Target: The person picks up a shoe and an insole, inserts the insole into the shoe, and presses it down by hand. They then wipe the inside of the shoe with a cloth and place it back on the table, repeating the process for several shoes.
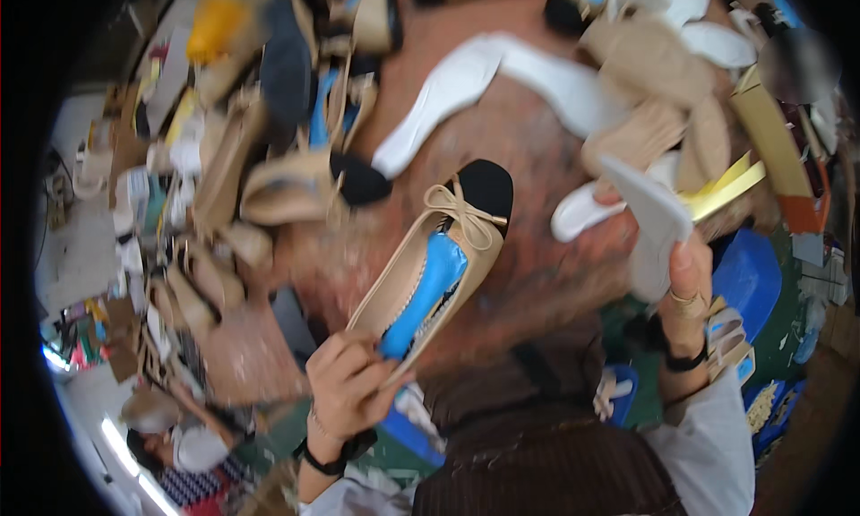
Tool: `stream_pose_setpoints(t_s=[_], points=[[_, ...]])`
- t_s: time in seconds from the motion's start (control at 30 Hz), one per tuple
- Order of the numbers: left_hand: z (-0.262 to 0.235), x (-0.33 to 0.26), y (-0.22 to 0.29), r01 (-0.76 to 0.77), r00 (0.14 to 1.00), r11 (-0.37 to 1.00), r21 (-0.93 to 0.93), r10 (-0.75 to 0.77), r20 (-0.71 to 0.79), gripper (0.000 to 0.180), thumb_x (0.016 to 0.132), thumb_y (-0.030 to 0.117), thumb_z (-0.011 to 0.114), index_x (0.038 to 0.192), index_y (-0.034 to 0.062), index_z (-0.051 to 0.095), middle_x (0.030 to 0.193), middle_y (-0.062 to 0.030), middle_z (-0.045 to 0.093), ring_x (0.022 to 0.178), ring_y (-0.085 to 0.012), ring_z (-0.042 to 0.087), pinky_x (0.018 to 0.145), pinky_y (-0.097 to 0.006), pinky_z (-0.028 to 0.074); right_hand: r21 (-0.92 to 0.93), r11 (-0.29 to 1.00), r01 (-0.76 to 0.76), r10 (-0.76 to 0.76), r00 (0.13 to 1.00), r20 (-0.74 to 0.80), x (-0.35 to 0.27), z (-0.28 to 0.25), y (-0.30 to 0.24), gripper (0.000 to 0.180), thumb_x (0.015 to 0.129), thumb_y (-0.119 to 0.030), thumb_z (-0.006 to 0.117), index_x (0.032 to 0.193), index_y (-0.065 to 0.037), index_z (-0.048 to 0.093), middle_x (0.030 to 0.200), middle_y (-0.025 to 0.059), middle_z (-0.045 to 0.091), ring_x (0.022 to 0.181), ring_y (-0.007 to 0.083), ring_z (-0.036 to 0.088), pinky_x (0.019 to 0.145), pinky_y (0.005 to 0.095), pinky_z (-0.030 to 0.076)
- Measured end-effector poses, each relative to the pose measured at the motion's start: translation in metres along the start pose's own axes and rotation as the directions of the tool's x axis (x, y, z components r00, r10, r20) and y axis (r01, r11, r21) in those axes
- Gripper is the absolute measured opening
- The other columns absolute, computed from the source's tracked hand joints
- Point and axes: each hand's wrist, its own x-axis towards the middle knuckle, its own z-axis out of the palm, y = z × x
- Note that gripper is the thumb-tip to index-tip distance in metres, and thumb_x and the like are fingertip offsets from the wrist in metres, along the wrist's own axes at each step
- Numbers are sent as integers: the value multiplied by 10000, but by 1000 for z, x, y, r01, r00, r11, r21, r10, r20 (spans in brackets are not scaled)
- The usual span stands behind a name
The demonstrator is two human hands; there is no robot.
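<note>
My left hand [345, 386] grips a beige ballet flat [405, 263] by its heel end. The shoe tilts upward, its black toe pointing away from me, with a thin beige bow across the front. Inside it lies a bright blue lining piece [421, 303]. Over on the right, my right hand [688, 305] pinches a white insole [661, 220] between thumb and fingers, and the insole stands raised above the table edge. The two hands are well apart. Part of the right fingers is hidden behind the insole.
Two white insoles [457, 81] lie on the worn reddish table [528, 265]. A beige shoe with a black toe [296, 186] rests among several others at left. Beige pieces [654, 64] are heaped at right. A blue plastic seat [748, 279] stands below; another person [197, 444] is at lower left.
</note>
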Motion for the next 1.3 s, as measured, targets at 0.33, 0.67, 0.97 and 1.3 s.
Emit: stream_pose_setpoints(t_s=[0.33,0.67,0.97,1.3], points=[[118,-143,-67,334,856,937,-106,-349,-382,788,724,284,872,1345,34,455,1577,-260,246,1440,-423,317,1146,-497,332,-296,663,687,-368,644,671,-27,179,71,196,625,-121,743,809,-53,746,928,44,682,990,224,584,896,369,428],[152,-146,-75,185,722,902,-390,-394,-569,1309,695,434,892,1562,99,-30,1537,-328,234,1399,-462,341,1135,-542,327,-208,771,602,-266,601,753,-41,256,86,317,617,-109,755,932,-69,756,1024,51,688,989,238,603,859,377,484],[156,-152,-83,102,750,869,-483,-386,-537,1341,673,367,921,1571,147,-50,1534,-335,236,1395,-442,353,1114,-520,364,-270,772,575,-188,614,767,-41,264,87,322,641,-72,709,957,-15,730,1077,88,642,975,271,596,844,392,499],[139,-145,-89,115,775,886,-450,-363,-518,679,899,492,650,1373,32,495,1484,-318,380,1335,-448,438,1084,-495,372,-31,750,660,-234,309,922,-40,273,95,397,848,-162,580,1219,-55,669,1335,132,606,1268,267,559,1105,370,427]])
